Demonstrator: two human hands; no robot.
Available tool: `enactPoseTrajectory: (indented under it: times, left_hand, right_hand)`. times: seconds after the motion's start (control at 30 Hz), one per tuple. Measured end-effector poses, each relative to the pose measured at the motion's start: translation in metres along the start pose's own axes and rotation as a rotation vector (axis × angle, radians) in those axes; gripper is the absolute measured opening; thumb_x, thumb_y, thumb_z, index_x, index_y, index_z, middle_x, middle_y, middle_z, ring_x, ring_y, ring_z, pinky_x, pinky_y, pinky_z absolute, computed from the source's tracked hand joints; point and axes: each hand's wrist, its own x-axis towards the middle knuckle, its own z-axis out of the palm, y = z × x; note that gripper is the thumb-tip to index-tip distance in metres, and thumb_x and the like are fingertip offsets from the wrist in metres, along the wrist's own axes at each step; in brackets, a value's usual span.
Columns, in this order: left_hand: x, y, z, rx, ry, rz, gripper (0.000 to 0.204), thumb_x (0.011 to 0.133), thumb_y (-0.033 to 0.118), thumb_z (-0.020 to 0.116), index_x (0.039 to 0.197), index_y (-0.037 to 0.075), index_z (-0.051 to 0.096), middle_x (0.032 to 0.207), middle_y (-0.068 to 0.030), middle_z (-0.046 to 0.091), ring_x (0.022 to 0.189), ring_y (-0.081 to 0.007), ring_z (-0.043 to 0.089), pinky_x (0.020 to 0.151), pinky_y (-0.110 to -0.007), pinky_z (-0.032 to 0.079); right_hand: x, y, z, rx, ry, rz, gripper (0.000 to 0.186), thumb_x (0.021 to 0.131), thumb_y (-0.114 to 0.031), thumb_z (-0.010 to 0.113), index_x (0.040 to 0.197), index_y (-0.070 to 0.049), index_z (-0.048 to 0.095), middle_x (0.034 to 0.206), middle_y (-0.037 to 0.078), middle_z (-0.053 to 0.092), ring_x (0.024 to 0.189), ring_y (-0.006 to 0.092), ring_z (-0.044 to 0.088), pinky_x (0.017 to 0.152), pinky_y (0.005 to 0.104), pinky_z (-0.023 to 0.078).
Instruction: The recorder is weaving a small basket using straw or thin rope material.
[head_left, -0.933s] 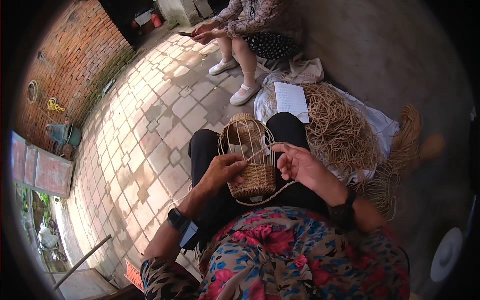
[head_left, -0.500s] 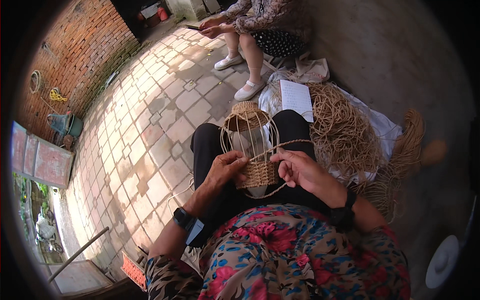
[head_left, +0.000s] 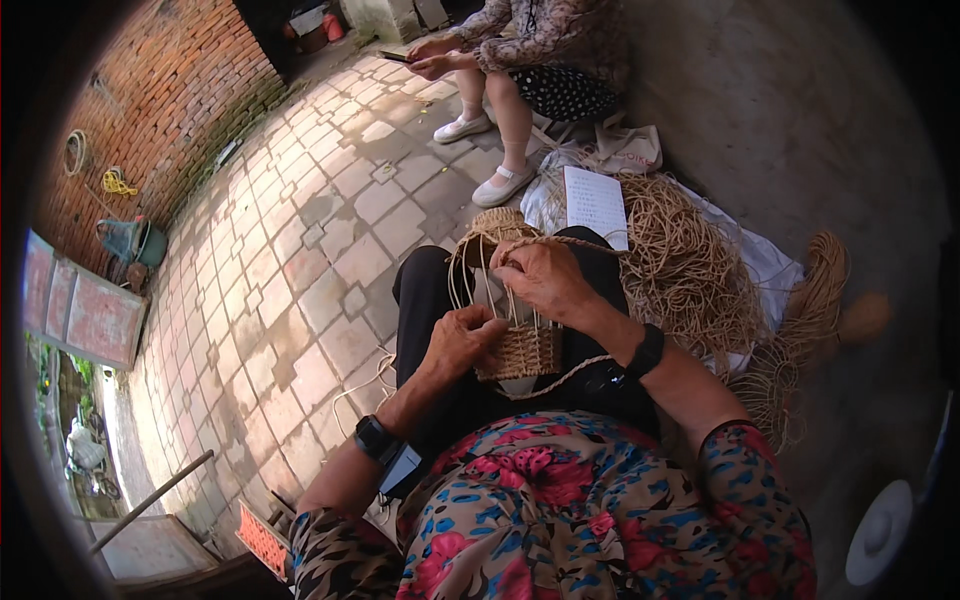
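A small woven basket rests between my thighs, its lower band tightly plaited. Thin pale stakes rise from that band to a second woven section on the far side. At the left of the lower band's upper edge, my left hand grips the basket with thumb and fingers closed. My right hand is raised among the stakes, its fingers pinched on a twisted straw cord that trails off to the right. Another length of cord loops below the basket. The right fingertips partly cover the stakes.
To the right lies a large tangle of straw cord on white sheeting, with a written paper sheet on it. A seated person ahead holds a phone. Paving stretches left toward a brick wall.
My right hand has moved up and away from the lower band's edge to the stakes, drawing the cord with it. My left hand stays at the basket's left side.
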Motion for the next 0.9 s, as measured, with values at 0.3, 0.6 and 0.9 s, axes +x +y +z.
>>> enactPoseTrajectory:
  times: [0.3,0.6,0.9]
  left_hand:
    - [0.002,-0.006,-0.002,-0.015,-0.023,0.055,0.025,0.088,0.025,0.062,0.083,0.001,0.061,0.067,-0.0039,0.062,0.054,-0.0124,0.062,0.051,-0.027,0.049]
    - [-0.024,0.024,0.005,0.664,0.513,0.548,0.016,0.084,0.015,0.062,0.095,0.004,0.063,0.084,-0.0129,0.065,0.072,-0.0283,0.064,0.063,-0.034,0.05]
    - [-0.01,0.04,0.021,0.518,-0.07,0.456,0.023,0.09,0.007,0.05,0.11,0.0,0.06,0.081,-0.0145,0.065,0.065,-0.019,0.066,0.061,-0.031,0.053]
  right_hand:
    - [-0.03,-0.01,0.02,0.043,0.211,-0.015,0.025,0.078,-0.009,0.06,0.102,-0.006,0.056,0.072,0.012,0.06,0.066,0.0296,0.062,0.064,0.0406,0.05]
    - [-0.085,0.024,-0.026,0.285,0.17,0.394,0.011,0.086,-0.01,0.061,0.081,-0.001,0.059,0.072,0.011,0.063,0.059,0.0199,0.062,0.055,0.0335,0.05]
    - [-0.11,0.022,-0.038,0.941,0.103,0.54,0.017,0.092,-0.02,0.061,0.089,-0.004,0.06,0.074,0.001,0.06,0.056,0.0051,0.057,0.047,0.0181,0.046]
